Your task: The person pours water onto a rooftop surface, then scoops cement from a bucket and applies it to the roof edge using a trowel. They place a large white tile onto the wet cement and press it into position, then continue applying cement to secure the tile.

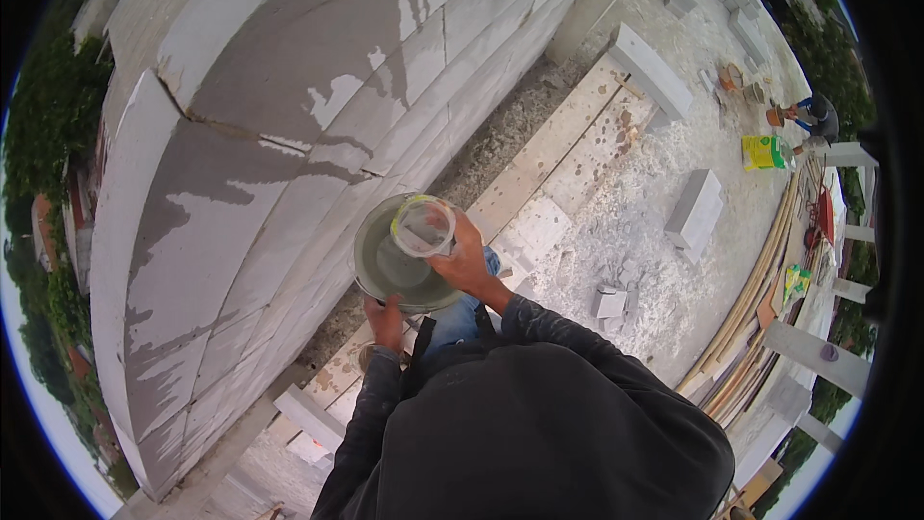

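My right hand grips a clear plastic tub with a yellowish rim, fingers curled round its side. The tub is above a bucket that has greyish water in it. At the bucket's near left side, my left hand is closed on its rim or wall. Just left of both hands rises a block wall, with large dark wet patches and runs spreading down its pale face. How much the tub contains cannot be made out.
Spattered boards run along the wall's foot. Pale blocks and broken pieces lie on the dusty floor. Long wooden strips line the right edge. Another person works at the far right near orange buckets and a yellow-green bag.
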`<state>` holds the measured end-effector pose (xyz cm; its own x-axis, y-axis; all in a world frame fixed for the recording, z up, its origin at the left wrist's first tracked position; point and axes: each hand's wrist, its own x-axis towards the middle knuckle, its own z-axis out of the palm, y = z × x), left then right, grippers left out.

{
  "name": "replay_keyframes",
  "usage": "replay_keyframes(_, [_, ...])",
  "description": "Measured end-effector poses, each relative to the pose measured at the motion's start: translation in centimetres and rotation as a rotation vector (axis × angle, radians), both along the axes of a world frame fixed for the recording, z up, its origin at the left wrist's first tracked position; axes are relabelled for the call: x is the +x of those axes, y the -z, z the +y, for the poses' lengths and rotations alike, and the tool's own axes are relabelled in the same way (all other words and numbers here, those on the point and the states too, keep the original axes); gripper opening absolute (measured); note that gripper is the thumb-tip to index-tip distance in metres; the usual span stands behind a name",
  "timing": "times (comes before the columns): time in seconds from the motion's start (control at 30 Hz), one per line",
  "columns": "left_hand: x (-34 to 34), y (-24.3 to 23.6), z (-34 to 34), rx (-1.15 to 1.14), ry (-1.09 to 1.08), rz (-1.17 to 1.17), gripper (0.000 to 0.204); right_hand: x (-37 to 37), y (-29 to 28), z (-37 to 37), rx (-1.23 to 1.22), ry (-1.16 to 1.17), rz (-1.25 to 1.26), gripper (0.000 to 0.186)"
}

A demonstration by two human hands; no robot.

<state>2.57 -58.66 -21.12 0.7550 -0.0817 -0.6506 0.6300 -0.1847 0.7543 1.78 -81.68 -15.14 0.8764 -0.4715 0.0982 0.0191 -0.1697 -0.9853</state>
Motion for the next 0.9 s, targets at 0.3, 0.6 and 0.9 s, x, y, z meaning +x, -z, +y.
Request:
replay_keyframes(0.3, [2.1,-5.5,-9.3,-0.153,0.454,0.087,0.069,-6.8,2.6,-2.7,-0.447,0.213,0.422,0.092])
replay_keyframes(0.6, [-0.9,-1.3,-16.9,-0.231,1.044,-0.098,0.063,-10.0,-0.7,-2.5,-0.116,0.566,0.325,0.045])
replay_keyframes(0.9, [-7.2,6.6,-20.8,-0.091,1.763,-0.110,0.088,-21.6,9.5,-4.7,0.328,1.327,0.455,0.024])
